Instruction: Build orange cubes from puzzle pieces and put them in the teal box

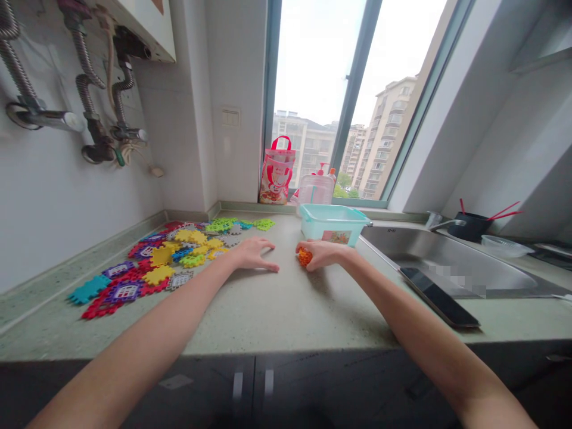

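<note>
My right hand point(326, 254) is closed around small orange interlocking building pieces point(304, 257), held low over the counter in front of a turquoise plastic tub point(335, 219). The fingers hide part of them. My left hand point(255, 254) is open and holds nothing, its thumb and fingers apart above the counter. To its left lies a loose spread of flat notched building pieces: yellow ones point(159, 274), red ones point(100, 302), purple ones point(125, 291), teal ones point(89, 289) and green ones point(220, 224).
A steel sink point(447, 256) with a tap point(449, 224) is on the right. A black phone point(438, 297) lies along its front edge. At the window stand a red-handled bag point(277, 176) and a clear container point(315, 189). Pipes point(84, 89) hang on the left wall.
</note>
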Demonstrator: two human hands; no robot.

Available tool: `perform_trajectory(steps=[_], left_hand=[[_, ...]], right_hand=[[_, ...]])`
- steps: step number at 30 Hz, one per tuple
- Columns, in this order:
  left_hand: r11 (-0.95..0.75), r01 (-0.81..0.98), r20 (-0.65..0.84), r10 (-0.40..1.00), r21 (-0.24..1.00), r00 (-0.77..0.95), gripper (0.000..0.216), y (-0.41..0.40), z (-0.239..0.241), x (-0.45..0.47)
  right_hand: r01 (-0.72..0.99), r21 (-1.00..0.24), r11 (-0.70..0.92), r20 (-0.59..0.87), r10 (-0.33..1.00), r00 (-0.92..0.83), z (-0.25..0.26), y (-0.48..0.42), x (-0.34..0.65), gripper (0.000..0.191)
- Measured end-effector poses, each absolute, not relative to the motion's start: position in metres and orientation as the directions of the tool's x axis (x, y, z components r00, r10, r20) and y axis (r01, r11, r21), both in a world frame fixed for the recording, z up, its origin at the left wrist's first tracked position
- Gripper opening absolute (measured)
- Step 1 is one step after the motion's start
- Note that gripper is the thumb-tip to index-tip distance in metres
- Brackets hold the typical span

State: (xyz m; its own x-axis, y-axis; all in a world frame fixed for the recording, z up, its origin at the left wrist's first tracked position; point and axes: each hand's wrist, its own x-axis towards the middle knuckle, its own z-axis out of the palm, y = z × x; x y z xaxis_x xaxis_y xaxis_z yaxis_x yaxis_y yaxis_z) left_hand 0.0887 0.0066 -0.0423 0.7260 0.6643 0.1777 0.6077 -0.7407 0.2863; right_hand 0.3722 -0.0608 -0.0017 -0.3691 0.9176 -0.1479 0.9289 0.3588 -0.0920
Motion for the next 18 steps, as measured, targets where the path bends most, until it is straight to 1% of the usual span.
perform_trajectory(steps=[2,4,8,10,15,18], left_hand=[[-0.744,0.603,0.182,0.66,0.287,0.729,0.09,0.0064,-0.042,0.0885],[-0.748,0.598,0.185,0.656,0.288,0.732,0.088,0.0062,-0.0417,0.0886],[-0.751,0.596,0.177,0.652,0.285,0.737,0.087,0.0063,-0.042,0.0889],[-0.753,0.595,0.178,0.65,0.281,0.739,0.087,0.007,-0.0426,0.089],[-0.756,0.593,0.183,0.648,0.277,0.74,0.088,0.0085,-0.0432,0.0887],[-0.752,0.6,0.177,0.652,0.274,0.737,0.088,0.0077,-0.0423,0.0885]], right_hand=[[0.931,-0.072,0.357,-0.151,0.919,-0.364,-0.0013,-0.0616,0.3701,0.065],[0.93,-0.066,0.363,-0.146,0.918,-0.369,-0.0008,-0.0616,0.3698,0.066],[0.921,-0.09,0.38,-0.13,0.912,-0.389,-0.0003,-0.0613,0.3717,0.081],[0.921,-0.08,0.382,-0.126,0.912,-0.39,-0.0005,-0.0617,0.3717,0.082],[0.922,-0.021,0.387,-0.116,0.915,-0.386,-0.0024,-0.0639,0.3685,0.056],[0.923,-0.003,0.384,-0.104,0.918,-0.382,-0.0039,-0.0642,0.3684,0.051]])
